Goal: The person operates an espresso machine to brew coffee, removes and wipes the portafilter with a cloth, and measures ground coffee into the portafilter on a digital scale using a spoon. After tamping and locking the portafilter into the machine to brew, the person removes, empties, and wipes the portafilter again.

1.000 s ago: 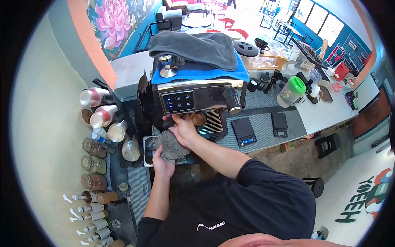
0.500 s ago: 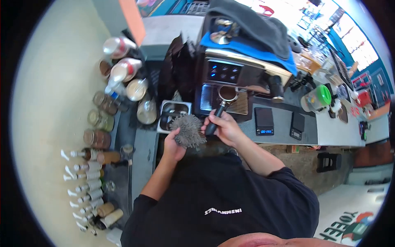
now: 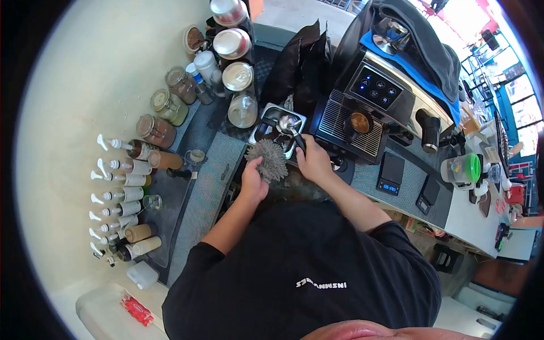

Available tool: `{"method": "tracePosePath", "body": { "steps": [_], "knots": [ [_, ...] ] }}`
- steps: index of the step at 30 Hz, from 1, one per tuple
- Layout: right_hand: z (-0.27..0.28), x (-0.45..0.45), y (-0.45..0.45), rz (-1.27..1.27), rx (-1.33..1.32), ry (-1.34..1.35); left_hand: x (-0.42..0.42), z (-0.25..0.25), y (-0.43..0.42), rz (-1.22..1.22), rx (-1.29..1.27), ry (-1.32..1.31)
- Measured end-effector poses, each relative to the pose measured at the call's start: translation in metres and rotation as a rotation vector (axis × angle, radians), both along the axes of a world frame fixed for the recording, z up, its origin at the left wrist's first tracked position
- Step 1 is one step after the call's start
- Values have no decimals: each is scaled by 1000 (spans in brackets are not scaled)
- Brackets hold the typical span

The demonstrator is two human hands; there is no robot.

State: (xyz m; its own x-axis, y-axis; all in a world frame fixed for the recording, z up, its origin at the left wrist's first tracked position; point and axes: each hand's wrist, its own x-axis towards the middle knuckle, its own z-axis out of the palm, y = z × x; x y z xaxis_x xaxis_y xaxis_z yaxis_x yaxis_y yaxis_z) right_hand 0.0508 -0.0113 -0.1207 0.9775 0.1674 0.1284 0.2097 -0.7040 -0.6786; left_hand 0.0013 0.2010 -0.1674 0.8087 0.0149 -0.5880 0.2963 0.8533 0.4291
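Note:
My right hand [image 3: 314, 161] is wrapped round the black handle of a portafilter [image 3: 289, 124]. Its silvery head lies over a small steel pan [image 3: 256, 135], which has a dark bar across it; whether the two touch, I cannot tell. In my left hand [image 3: 254, 180] is a grey shaggy microfibre cloth [image 3: 267, 160], held just in front of the pan. Right of the pan, a dark cup [image 3: 360, 123] with brown coffee in it rests on the slatted drip tray [image 3: 334, 120] of an espresso machine [image 3: 381, 85].
Lidded jars [image 3: 242, 107] and dark bags [image 3: 294, 68] stand behind the pan. Several pump bottles [image 3: 127, 180] line the wall at left. Two black scales [image 3: 391, 173] lie on the right counter, near a green-lidded tub [image 3: 462, 170]. Towels [image 3: 430, 56] cover the machine's top.
My right hand has brought the portafilter leftward from the drip tray to over the steel pan. The left hand still holds the cloth. My view has turned, so the machine appears farther right.

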Motion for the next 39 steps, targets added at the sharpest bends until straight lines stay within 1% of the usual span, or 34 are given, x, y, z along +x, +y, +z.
{"method": "tracePosePath", "body": {
  "steps": [3,4,8,9,11,14,17,21,23,24,27,30,33,34,37,38,39],
  "knots": [
    [-9,3,5,41,-100,-7,3,-11,-2,6,-38,13],
    [-9,7,4,45,-89,13,4,-12,-3,10,-42,8],
    [3,-2,3,56,-12,-151,1,-19,-4,23,-57,-31],
    [1,0,3,80,-85,-93,-1,-21,-5,27,-62,-47],
    [-10,0,0,122,-230,33,-5,-25,-3,42,-79,3],
    [-22,2,-5,165,-139,-73,-7,-15,-2,52,-78,38],
    [-9,0,-3,142,-96,-24,-19,-11,3,88,-53,45],
    [10,-6,5,92,27,-157,-26,-2,12,156,-53,33],
    [18,-7,12,70,96,-240,-28,-14,21,195,-41,8],
    [17,-6,15,56,88,-251,-28,-14,23,214,-34,-5],
    [-5,2,10,115,-196,-42,-30,-10,27,251,-23,-8],
    [-20,2,9,97,-127,-94,-34,-1,33,234,-51,-23],
    [-26,-3,7,87,-176,-43,-38,2,36,249,-33,-18],
    [-27,0,5,104,-158,-126,-40,4,35,236,-30,-20],
    [-21,15,0,90,157,142,-42,22,35,213,-21,-81],
    [-23,21,-2,66,504,562,-44,30,35,215,-23,-128],
    [-6,16,-2,64,738,729,-45,37,34,220,-26,-174]
  ]
}}
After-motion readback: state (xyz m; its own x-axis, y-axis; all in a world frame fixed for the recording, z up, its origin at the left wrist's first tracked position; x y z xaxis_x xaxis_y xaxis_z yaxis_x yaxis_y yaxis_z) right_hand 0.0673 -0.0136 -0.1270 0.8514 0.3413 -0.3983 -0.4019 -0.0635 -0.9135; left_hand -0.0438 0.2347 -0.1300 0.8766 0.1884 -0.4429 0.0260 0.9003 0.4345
